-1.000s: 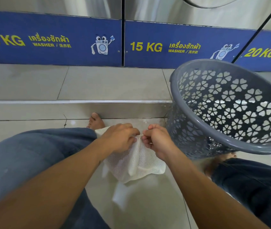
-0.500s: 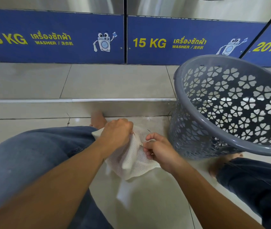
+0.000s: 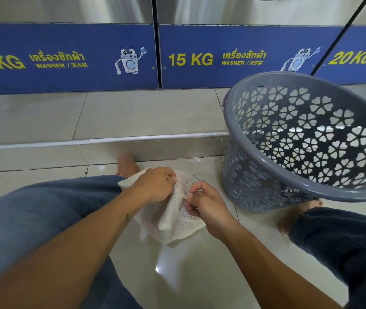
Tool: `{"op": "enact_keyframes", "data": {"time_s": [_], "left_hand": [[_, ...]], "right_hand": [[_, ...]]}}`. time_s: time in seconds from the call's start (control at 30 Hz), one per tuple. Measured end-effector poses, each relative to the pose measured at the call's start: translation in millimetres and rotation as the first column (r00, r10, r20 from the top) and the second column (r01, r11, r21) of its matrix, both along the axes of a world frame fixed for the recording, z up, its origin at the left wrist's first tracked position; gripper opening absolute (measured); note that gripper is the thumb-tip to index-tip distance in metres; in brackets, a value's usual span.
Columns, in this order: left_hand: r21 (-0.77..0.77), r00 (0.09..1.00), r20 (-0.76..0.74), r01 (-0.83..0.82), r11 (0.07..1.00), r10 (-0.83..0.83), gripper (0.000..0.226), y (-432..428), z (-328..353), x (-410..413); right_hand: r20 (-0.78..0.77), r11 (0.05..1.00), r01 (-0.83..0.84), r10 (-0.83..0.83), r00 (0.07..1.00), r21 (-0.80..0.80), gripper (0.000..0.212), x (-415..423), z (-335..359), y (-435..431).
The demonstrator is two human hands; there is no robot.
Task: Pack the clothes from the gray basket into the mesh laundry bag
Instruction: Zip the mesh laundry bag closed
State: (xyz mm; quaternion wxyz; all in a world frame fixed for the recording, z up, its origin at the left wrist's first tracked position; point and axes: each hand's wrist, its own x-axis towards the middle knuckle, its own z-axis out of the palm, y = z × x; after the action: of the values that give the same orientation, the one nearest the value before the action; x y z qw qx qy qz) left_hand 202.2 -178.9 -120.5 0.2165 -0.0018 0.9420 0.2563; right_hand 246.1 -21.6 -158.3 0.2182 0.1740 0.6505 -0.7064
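Observation:
A white mesh laundry bag [image 3: 168, 221] hangs between my knees, just above the tiled floor. My left hand [image 3: 155, 186] grips the bag's top edge beside the zipper line. My right hand [image 3: 204, 204] pinches the small zipper pull on the bag's front. The gray basket [image 3: 266, 179], with flower-shaped holes, stands to the right on the floor. It tilts toward me and no clothes show inside it. What the bag holds is hidden by the mesh.
Blue washer panels [image 3: 66, 61] marked 15 KG and 20 KG line the back, above a raised tiled step [image 3: 101, 141] with a white edge strip. My jeans-clad knees [image 3: 32, 215] flank the bag, and my bare feet rest on the glossy floor.
My right hand has slid down and to the right along the bag's zipper, away from my left hand. The view has shifted slightly; the basket stays in place.

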Motion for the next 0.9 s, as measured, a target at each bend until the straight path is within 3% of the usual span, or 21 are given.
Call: {"op": "enact_keyframes", "data": {"time_s": [0.23, 0.37, 0.53, 0.73, 0.9], "left_hand": [[0.278, 0.987, 0.102, -0.147, 0.949, 0.123, 0.01, 2.2, -22.1, -4.5], [0.274, 0.982, 0.136, -0.162, 0.948, 0.129, 0.013, -2.0, -29.4, -3.9], [0.265, 0.993, 0.066, -0.111, 0.958, 0.097, 0.016, -6.3, -36.2, -1.8], [0.281, 0.99, -0.001, -0.137, 0.95, 0.143, 0.014, -4.9, -37.3, -2.0], [0.298, 0.985, -0.014, -0.162, 0.941, 0.174, 0.011, -6.1, -39.5, -1.4]], "right_hand": [[-0.021, 0.999, 0.011, -0.012, 1.0, -0.048, 0.021, 0.8, -8.2, -3.1], [0.038, 0.999, -0.01, 0.011, 0.999, -0.035, 0.022, 5.8, -15.6, -10.4], [0.087, 0.995, -0.067, 0.06, 0.994, 0.071, 0.005, 4.9, -19.0, -12.6], [0.052, 0.955, -0.152, 0.143, 0.988, 0.256, 0.025, 1.5, -21.7, -19.3], [0.068, 0.947, -0.16, 0.147, 0.987, 0.28, 0.027, 0.3, -20.8, -22.2]]}}
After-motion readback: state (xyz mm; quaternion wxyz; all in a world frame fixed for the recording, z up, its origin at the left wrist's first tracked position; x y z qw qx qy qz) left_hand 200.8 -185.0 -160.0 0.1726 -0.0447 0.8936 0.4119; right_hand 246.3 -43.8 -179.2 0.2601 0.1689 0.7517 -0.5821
